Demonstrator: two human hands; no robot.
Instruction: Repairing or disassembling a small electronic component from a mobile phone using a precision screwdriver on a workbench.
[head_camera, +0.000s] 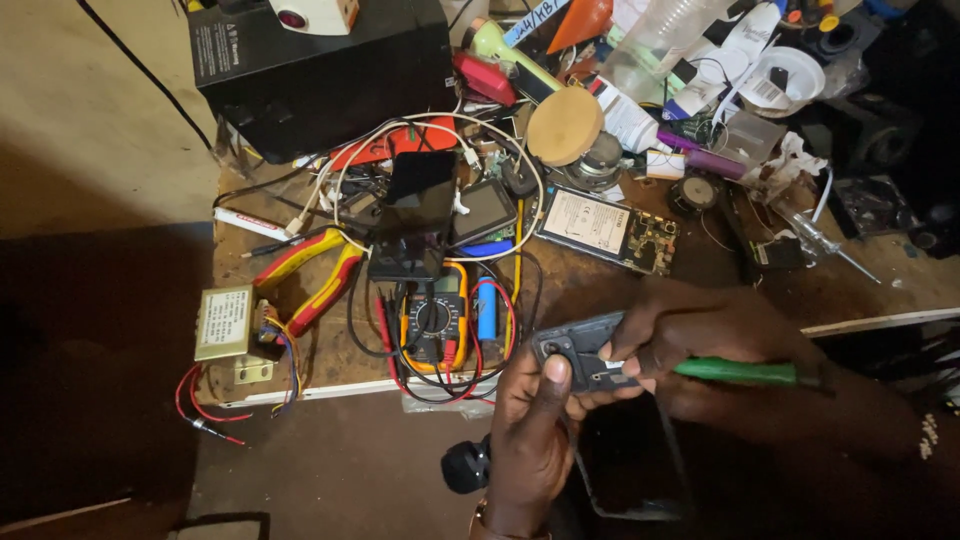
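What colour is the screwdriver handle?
Green, clearest in the head view: screwdriver in the right hand.

Left hand (530, 425) holds phone (580, 355); right hand (700, 335) grips green screwdriver (740, 372).

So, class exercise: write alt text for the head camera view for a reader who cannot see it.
Two hands work on an opened phone: the left hand steadies it while the right hand applies a green-handled screwdriver. Behind lie a multimeter, pliers and tangled wires on a cluttered workbench.
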